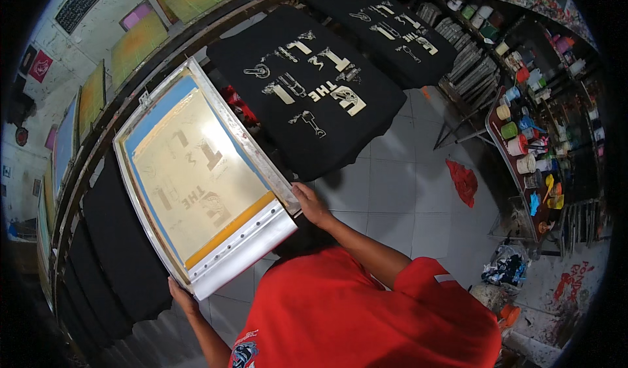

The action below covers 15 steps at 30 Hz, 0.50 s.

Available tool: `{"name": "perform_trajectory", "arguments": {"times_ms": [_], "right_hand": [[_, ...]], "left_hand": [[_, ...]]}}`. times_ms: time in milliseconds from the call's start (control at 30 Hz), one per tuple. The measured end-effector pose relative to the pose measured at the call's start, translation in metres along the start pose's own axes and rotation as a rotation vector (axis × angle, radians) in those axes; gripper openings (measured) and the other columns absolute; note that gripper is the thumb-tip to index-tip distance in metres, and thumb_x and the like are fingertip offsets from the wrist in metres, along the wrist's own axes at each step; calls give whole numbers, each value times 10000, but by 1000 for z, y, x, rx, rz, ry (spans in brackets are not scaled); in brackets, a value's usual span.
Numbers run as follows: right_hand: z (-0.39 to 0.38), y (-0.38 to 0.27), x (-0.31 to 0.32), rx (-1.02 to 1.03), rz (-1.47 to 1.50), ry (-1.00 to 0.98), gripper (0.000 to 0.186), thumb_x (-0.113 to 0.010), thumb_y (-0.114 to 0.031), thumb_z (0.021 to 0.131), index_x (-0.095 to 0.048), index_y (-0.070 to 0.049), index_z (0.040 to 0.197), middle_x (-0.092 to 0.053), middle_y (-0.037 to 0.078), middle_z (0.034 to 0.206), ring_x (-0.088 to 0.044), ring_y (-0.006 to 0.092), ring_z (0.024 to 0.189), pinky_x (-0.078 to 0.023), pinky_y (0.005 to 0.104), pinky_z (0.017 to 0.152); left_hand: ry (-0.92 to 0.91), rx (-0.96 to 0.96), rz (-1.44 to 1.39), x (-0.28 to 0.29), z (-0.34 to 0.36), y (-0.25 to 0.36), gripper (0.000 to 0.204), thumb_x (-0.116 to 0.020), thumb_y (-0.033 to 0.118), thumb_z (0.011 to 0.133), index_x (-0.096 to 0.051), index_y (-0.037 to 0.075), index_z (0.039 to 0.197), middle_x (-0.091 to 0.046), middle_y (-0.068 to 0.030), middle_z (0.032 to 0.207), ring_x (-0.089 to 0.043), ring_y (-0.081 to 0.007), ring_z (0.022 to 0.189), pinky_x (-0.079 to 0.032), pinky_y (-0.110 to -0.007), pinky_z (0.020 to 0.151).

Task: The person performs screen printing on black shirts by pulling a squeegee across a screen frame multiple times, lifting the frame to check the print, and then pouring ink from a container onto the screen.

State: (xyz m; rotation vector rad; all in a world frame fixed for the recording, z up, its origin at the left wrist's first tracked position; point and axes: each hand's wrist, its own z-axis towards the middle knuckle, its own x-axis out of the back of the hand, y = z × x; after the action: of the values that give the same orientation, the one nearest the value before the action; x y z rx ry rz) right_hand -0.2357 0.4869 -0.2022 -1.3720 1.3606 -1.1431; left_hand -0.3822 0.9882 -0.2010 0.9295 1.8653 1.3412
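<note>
A screen-printing frame [134, 208] with pale mesh and blue tape along its inner edges lies tilted over the row of shirts. Cream ink covers much of the mesh, and a stencil of letters and shapes shows through. Across its near end rests a squeegee [245, 245] with an orange blade and a silver holder. My left hand [183, 296] grips the frame's near left corner, its fingers partly hidden beneath. At the near right corner my right hand [313, 206] is closed round the frame's edge. Whatever lies under the frame is hidden.
Right of the frame, a black shirt [314, 100] with a cream print lies flat, and another printed black shirt [392, 34] is beyond it. Plain black shirts [121, 237] line the left. Paint pots [517, 145] crowd a rack at right; a red cloth [462, 183] lies on the tiled floor.
</note>
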Motion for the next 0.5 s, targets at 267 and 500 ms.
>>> {"name": "perform_trajectory", "arguments": {"times_ms": [267, 500], "right_hand": [[-4, -33, -2, 18, -79, 23, 516, -481, -371, 1021, -536, 70, 1283, -637, 231, 1198, -610, 290, 1136, -454, 350, 970], [2, -29, -7, 55, -105, 73, 479, -505, -361, 1007, -570, 58, 1229, -657, 255, 1112, -639, 326, 1076, -478, 375, 924]], "left_hand": [[24, 97, -34, 5, 1, -5, 592, -399, 455, 1036, -481, -34, 1359, -552, -129, 1324, -538, -249, 1202, -386, -361, 1046], [35, 10, -4, -1, 8, -8, 566, -406, 416, 1041, -498, -59, 1334, -561, -144, 1308, -558, -255, 1170, -404, -368, 1029]]}}
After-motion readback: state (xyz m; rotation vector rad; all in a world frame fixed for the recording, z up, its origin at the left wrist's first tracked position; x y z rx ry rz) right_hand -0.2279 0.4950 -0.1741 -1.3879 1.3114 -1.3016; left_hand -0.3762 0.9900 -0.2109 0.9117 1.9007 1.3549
